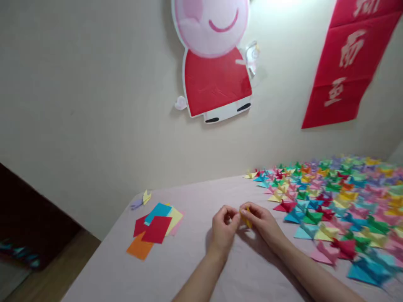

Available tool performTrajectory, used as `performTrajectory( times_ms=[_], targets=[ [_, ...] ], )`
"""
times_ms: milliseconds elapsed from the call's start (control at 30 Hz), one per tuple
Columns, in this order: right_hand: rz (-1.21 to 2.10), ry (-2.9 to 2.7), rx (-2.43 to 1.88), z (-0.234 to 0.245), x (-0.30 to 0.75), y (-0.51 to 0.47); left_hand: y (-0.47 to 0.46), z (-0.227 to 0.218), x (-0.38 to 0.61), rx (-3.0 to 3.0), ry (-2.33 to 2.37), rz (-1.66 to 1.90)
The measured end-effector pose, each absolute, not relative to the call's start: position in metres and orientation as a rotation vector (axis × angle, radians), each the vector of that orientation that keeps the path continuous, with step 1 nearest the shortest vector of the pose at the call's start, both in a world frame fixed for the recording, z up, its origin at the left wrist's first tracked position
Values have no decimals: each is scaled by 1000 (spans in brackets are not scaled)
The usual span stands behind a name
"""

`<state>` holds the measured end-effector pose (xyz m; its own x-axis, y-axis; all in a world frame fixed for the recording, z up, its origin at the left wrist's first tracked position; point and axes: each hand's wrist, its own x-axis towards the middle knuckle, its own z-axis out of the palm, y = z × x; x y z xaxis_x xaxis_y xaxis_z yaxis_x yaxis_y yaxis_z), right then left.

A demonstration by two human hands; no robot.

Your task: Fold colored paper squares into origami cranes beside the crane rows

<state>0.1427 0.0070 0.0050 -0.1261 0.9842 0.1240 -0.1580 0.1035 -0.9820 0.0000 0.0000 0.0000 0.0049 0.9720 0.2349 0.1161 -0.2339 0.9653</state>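
Both hands meet above the pale tablecloth around a small piece of yellow folded paper (247, 219). My right hand (262, 222) has its fingers closed on the paper and covers much of it. My left hand (223, 228) is in a pinch, thumb and index finger together at the paper's left end. The exact fold is too small and too hidden to make out. To the left, a loose pile of square paper sheets lies flat, with a red sheet (157, 229), a blue sheet (158, 213) and an orange sheet (140, 246) among them.
Rows of folded paper cranes (327, 214) in many colours cover the table's right side, close to my right forearm. A yellow crane (146, 197) and a purple one (137, 204) stand at the far left corner. Behind the table (201, 272) rises a wall with a cartoon pig cutout (217, 82) and a red banner (349, 71).
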Motion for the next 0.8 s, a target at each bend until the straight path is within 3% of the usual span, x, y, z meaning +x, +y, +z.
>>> performTrajectory(
  times_ms=[800],
  targets=[
    [1360, -1145, -898, 8, 141, 6, -6, 1, 1, 1562, 1255, 1197]
  ],
)
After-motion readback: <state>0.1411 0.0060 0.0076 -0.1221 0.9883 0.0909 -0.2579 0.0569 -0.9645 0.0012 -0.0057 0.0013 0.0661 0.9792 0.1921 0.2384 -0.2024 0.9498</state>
